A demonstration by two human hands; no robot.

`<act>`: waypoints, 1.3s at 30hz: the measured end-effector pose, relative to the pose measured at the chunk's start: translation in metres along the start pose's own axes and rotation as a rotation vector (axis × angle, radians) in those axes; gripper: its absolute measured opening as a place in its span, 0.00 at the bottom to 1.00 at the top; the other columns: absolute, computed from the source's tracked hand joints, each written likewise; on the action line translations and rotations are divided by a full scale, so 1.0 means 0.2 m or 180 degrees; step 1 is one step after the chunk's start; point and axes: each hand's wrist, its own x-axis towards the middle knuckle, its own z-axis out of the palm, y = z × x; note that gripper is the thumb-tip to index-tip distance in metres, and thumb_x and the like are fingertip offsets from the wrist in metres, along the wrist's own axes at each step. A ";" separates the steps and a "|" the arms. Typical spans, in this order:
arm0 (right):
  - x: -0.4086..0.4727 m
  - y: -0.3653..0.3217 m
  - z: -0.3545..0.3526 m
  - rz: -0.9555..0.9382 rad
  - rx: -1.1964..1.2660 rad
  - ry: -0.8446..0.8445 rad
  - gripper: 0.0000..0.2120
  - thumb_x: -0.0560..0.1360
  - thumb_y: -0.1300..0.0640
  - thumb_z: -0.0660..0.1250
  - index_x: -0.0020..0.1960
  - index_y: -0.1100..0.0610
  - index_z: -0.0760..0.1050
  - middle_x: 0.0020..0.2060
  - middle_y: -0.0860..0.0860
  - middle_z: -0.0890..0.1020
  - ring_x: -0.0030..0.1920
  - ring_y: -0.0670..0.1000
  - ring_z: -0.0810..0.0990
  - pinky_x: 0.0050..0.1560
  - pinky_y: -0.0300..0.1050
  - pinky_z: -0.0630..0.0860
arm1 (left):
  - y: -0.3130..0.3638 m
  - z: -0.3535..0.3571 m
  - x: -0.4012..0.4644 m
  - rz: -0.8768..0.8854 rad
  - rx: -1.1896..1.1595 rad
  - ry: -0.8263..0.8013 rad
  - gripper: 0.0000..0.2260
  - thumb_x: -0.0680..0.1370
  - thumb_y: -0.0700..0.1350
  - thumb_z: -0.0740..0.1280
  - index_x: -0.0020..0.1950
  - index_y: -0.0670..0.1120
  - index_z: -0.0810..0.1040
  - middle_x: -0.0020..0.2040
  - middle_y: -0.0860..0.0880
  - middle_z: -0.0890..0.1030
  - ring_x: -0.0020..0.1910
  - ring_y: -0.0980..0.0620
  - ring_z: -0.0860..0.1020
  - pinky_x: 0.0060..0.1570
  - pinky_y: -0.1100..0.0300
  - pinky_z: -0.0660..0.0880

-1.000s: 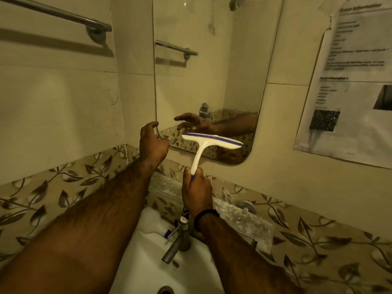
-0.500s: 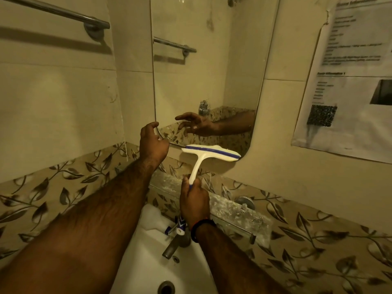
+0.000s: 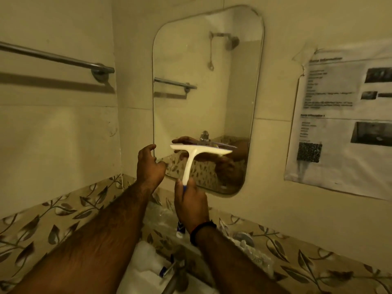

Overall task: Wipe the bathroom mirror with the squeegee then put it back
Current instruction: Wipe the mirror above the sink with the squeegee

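Observation:
The bathroom mirror [image 3: 203, 81], tall with rounded corners, hangs on the cream tiled wall ahead. My right hand [image 3: 191, 203] grips the lower handle of a white squeegee [image 3: 191, 158] with a blue grip. Its blade is level across the mirror's lower part. My left hand [image 3: 148, 164] hovers at the mirror's lower left edge, fingers loosely curled, holding nothing. Whether the blade touches the glass I cannot tell.
A steel towel bar [image 3: 57, 58] runs along the left wall. A printed paper sheet [image 3: 343, 124] is taped to the wall right of the mirror. Below are a glass shelf [image 3: 246, 242], a tap [image 3: 176, 279] and the white sink [image 3: 142, 272].
The view has tilted up, so the whole mirror now shows. The squeegee blade has risen from the mirror's bottom edge onto its lower part. My left hand stays beside the mirror's edge.

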 end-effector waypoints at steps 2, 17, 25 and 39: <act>0.16 -0.09 -0.05 -0.0119 0.0111 0.0068 0.13 0.80 0.43 0.54 0.51 0.53 0.68 0.33 0.47 0.73 0.29 0.46 0.72 0.26 0.39 0.64 | 0.03 0.00 0.04 0.0034 -0.0038 0.0011 0.29 0.74 0.34 0.70 0.72 0.51 0.68 0.72 0.48 0.66 0.63 0.48 0.75 0.44 0.63 0.76; 1.10 -0.69 -0.39 -0.1045 -0.0188 0.0786 0.15 0.81 0.46 0.52 0.53 0.57 0.68 0.34 0.48 0.72 0.31 0.48 0.74 0.29 0.41 0.70 | 0.31 -0.06 0.39 0.0540 -0.0043 0.0288 0.27 0.74 0.34 0.68 0.72 0.48 0.68 0.72 0.47 0.67 0.60 0.50 0.74 0.57 0.52 0.78; 1.26 -0.77 -0.41 -0.1095 -0.0164 0.0872 0.16 0.81 0.47 0.53 0.56 0.58 0.69 0.32 0.43 0.67 0.30 0.45 0.70 0.30 0.42 0.72 | 0.30 0.00 0.46 0.0577 -0.0070 0.0284 0.28 0.74 0.33 0.69 0.72 0.49 0.67 0.73 0.48 0.66 0.64 0.46 0.74 0.58 0.52 0.78; 1.15 -0.63 -0.29 -0.1547 -0.0993 0.0926 0.15 0.81 0.54 0.51 0.56 0.63 0.69 0.40 0.55 0.68 0.35 0.55 0.73 0.32 0.47 0.67 | 0.18 0.04 0.45 0.0551 0.0010 0.0271 0.28 0.74 0.34 0.69 0.72 0.49 0.67 0.73 0.48 0.66 0.62 0.49 0.74 0.53 0.59 0.75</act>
